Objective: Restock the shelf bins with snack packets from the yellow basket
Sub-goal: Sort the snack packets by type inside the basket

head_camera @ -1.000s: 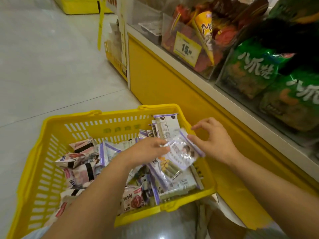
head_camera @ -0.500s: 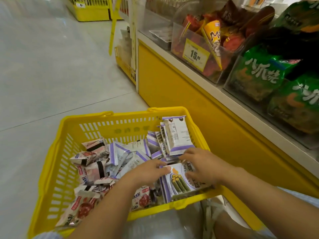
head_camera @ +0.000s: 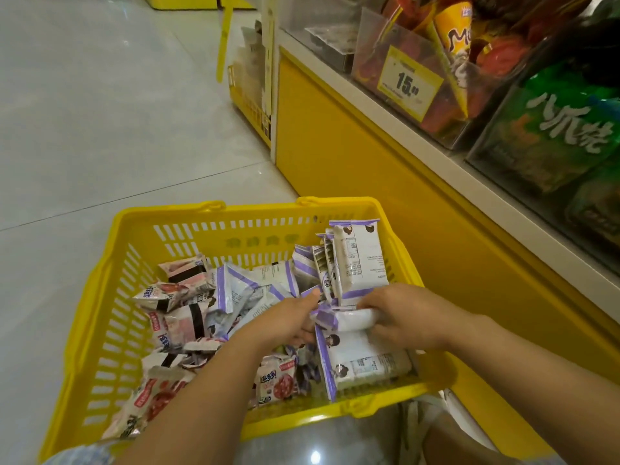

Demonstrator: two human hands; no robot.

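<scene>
Both hands meet over the right-hand part of the yellow basket [head_camera: 208,209], and between them sits one purple-and-white packet [head_camera: 349,317]. The left hand [head_camera: 288,322] pinches its crumpled purple end between thumb and curled fingers. The right hand [head_camera: 406,317] curls over the other end, fingers folded down onto the wrapper. Held at both ends like this, the packet is probably being pulled free of the pile or squared up before lifting; whether more than one packet is in the grip I cannot tell.

Just under the grip, a matching packet [head_camera: 365,362] lies flat against the basket's near wall. Just beyond the grip, a row of the same packets [head_camera: 360,260] stands on edge by the right wall, likely gathered so they can be taken as a bundle. Left of the grip, loose red-and-white packets [head_camera: 174,298] lie jumbled.

Well beyond the grip and to its right, above the yellow cabinet front [head_camera: 369,162], are the clear shelf bins [head_camera: 372,58]. One holds cone snacks [head_camera: 453,38] behind a yellow price tag [head_camera: 409,83], and the next holds green bags [head_camera: 557,129]. Nothing from the grip has reached them yet.
</scene>
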